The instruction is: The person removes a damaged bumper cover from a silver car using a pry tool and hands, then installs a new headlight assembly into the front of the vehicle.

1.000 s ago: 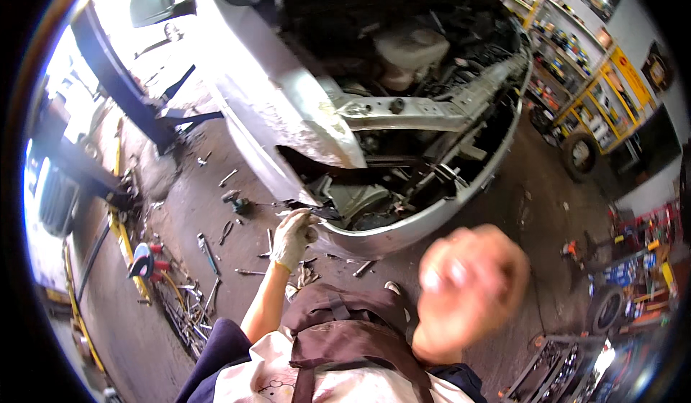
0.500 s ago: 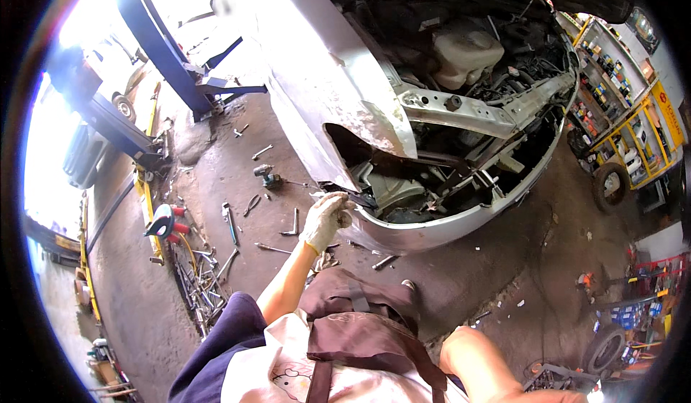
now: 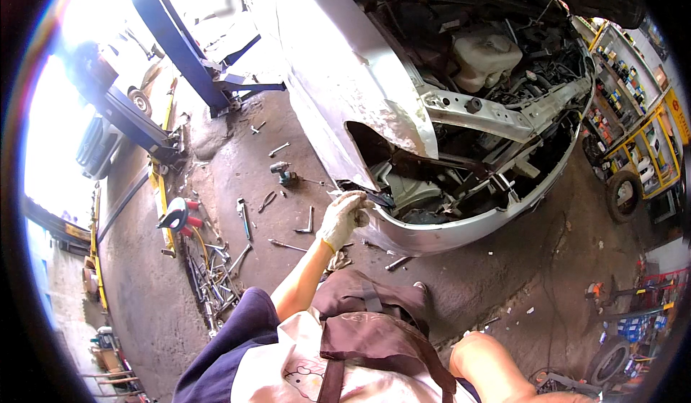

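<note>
"Lowered since a second ago, the right arm: its hand was raised and blurred then, and now the bare right forearm (image 3: 489, 365) runs down to the lower edge."

"And the right hand itself?"

"Out of view, so I cannot tell what it does."

"What about the left hand (image 3: 342, 219)?"

"Gloved in white, fingers bent, at the near-left corner of the silver bumper (image 3: 432, 237), just below the tip of the fender (image 3: 345, 108). Whether it grips that edge or only touches it, I cannot tell."

"So where is the bumper?"

"Across the front of the car, curving away to the right below the exposed engine bay (image 3: 533, 79)."

"Anything near the hand?"

"To its left on the floor (image 3: 461, 288), a drill (image 3: 286, 175), with pliers (image 3: 268, 201) just beside it."
</note>
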Tool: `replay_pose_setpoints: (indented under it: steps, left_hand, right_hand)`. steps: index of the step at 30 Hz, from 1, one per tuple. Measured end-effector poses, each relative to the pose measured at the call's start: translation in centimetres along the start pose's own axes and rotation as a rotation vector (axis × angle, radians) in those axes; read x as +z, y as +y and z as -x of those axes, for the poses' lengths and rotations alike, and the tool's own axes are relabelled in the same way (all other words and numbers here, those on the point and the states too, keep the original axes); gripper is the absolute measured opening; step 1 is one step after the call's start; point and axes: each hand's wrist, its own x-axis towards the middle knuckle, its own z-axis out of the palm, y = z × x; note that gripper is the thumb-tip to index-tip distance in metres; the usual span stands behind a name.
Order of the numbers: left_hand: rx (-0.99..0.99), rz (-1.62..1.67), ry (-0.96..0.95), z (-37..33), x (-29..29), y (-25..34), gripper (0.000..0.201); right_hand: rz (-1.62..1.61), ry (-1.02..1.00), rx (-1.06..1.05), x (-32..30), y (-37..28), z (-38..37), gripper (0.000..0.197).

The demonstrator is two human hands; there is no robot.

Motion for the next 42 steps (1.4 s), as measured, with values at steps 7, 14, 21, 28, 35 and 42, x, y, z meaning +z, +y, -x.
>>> replay_pose_setpoints:
  steps: [7, 14, 21, 28, 35, 42]
  left_hand:
    - [-0.009, -0.224, 0.068, -0.3, 1.3, 1.7, 0.025]
    - [0.234, -0.133, -0.053, 0.9, 8.7, 7.7, 0.027]
    - [1.028, -0.611, 0.165, 1.3, 12.7, 13.8, 0.018]
    - [1.315, -1.64, 0.218, -7.0, 14.9, 23.0, 0.04]
    - [1.406, -1.662, -0.017, -3.8, 17.1, 18.0, 0.045]
    - [1.402, -1.748, -0.259, -0.7, 16.7, 10.0, 0.049]
  right_hand:
    - [0.098, 0.025, 0.382, 1.2, 5.1, 2.4, 0.013]
    - [0.664, -0.212, 0.376, 3.3, 19.9, 6.7, 0.034]
    - [1.092, -0.828, 0.058, 6.8, 26.4, 7.4, 0.053]
    - [1.092, -0.761, 0.1, 6.8, 27.5, 8.3, 0.055]
    - [0.937, -0.518, 0.318, 1.2, 22.9, 12.6, 0.037]
    - [0.954, -0.249, 0.879, -6.2, 20.6, 20.2, 0.017]
